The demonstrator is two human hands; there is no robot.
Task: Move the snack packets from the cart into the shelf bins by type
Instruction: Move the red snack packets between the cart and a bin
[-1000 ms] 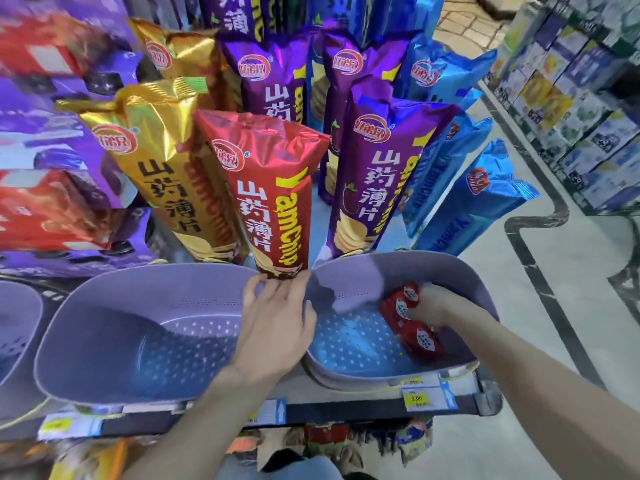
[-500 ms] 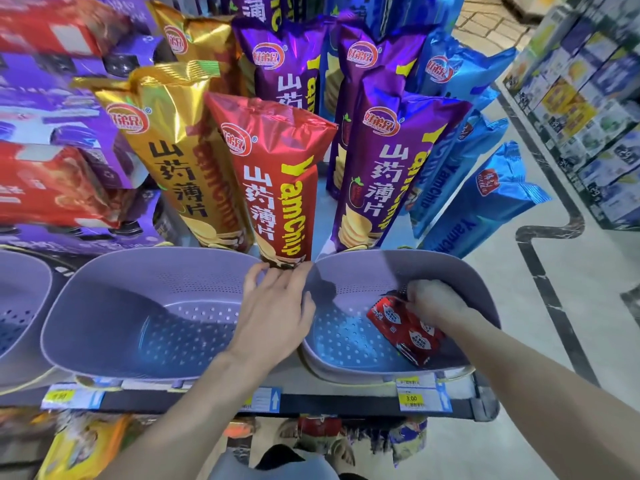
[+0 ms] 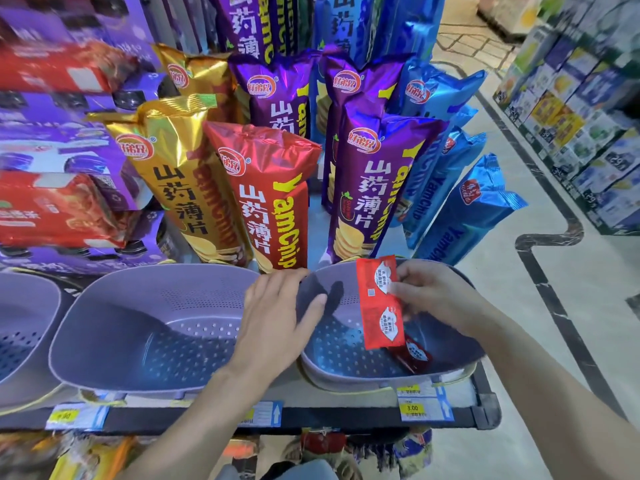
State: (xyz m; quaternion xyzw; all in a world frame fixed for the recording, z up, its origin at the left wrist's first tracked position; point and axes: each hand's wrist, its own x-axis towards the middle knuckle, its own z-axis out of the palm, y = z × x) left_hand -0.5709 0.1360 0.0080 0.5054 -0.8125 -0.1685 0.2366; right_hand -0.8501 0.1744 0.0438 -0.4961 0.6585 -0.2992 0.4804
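Your right hand (image 3: 433, 296) is pinching one red two-sachet packet (image 3: 379, 303), hanging lengthwise upright over the right bin (image 3: 363, 382); one second packet (image 3: 414, 353) is lying inside. Your left hand (image 3: 273, 317), fingers together, is resting on its rim.

Bare forearms (image 3: 214, 386) – left hand (image 3: 273, 317), right hand (image 3: 433, 292) – grey-blue garment (image 3: 304, 471) below.

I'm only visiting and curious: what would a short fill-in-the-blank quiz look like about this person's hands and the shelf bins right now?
1. The right hand pinches a packet strip, coloured ____, over the right bin.
2. The yellow price tag below that bin reads ____.
3. Behind the left hand, which rests on the bin's rim, the red bag stands between a gold bag and a ____ one.

Missing words: red; 3.00; purple.
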